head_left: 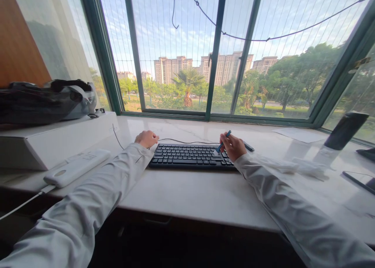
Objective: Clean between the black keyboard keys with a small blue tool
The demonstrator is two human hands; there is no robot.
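A black keyboard [187, 161] lies flat on the pale marble-patterned counter in front of me. Pinched in my right hand [233, 146] is a small blue brush [224, 142], tilted, its white bristles down at the keys on the right half of the keyboard. My left hand [146, 138] rests beside the keyboard's far left corner with its fingers curled in. Whether those fingers grip anything is hidden from this angle. Behind the keyboard a thin black cable [187, 142] runs along the counter.
At left, a white power strip [79, 168] lies before a white box [67, 145] with a black bag [43, 106] on top. Clear crumpled plastic [307, 168], a paper sheet [297, 135], a dark upright cylinder [345, 130] and a phone-like slab [360, 181] occupy the right. Windows stand behind.
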